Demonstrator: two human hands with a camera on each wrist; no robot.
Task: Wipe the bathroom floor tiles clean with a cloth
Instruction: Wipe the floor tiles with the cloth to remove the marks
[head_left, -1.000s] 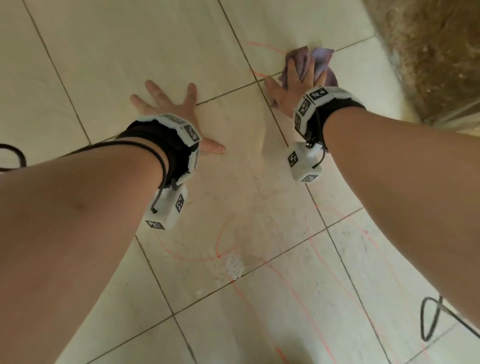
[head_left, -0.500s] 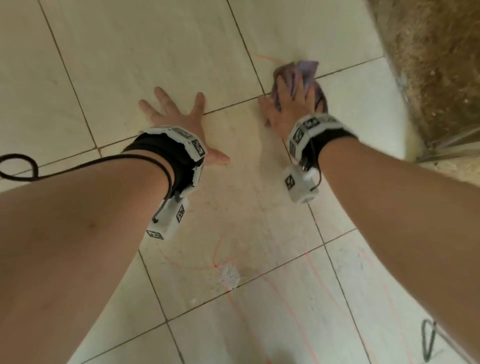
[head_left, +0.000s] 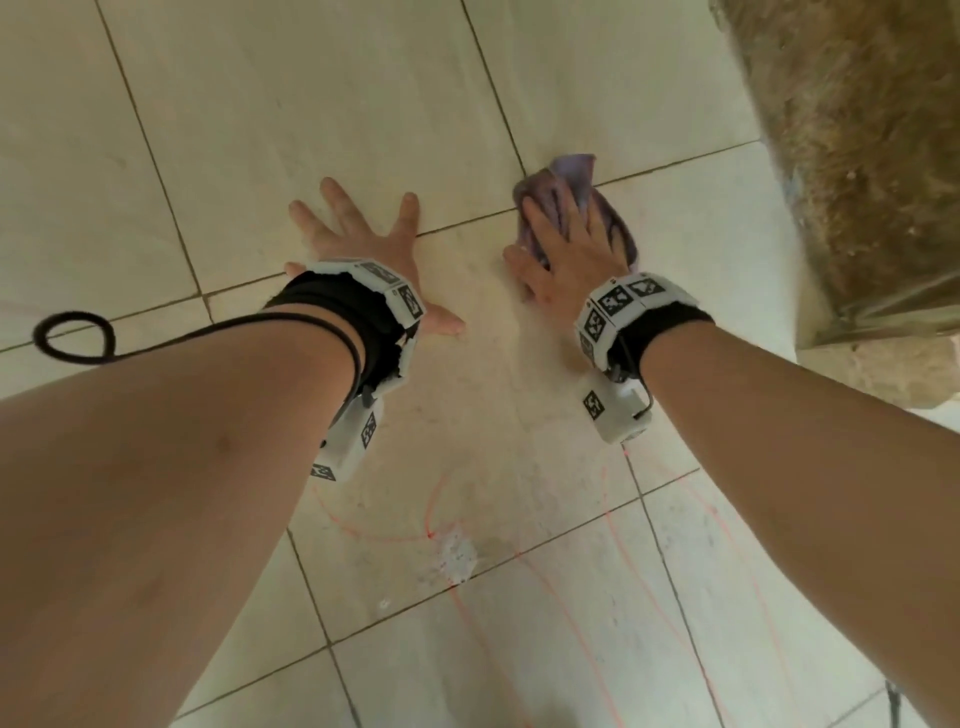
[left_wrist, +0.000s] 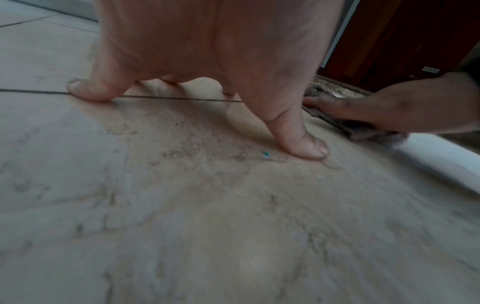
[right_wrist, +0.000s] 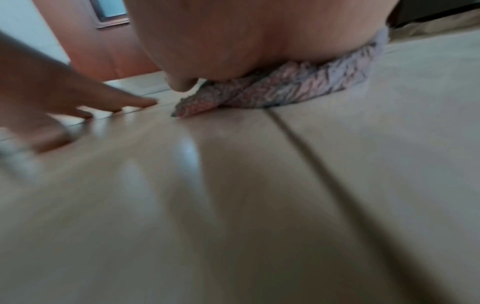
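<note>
Presently my right hand (head_left: 563, 247) presses flat, fingers straight, on the cloth (head_left: 615, 228), bunched over a grout crossing near the brown wall (head_left: 857, 156). Its long axis runs away from me, one corner pointing ahead. My left hand (head_left: 363, 236) lies spread on the floor tiles (head_left: 311, 104), empty. I judge the wiping partly done: red lines (head_left: 613, 571) and a white smear (head_left: 454, 558) remain nearer me.

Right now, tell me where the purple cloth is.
In the head view the purple cloth lies on the floor tiles at upper right, pressed flat under the right hand where grout lines cross, right of the spread left hand.
</note>
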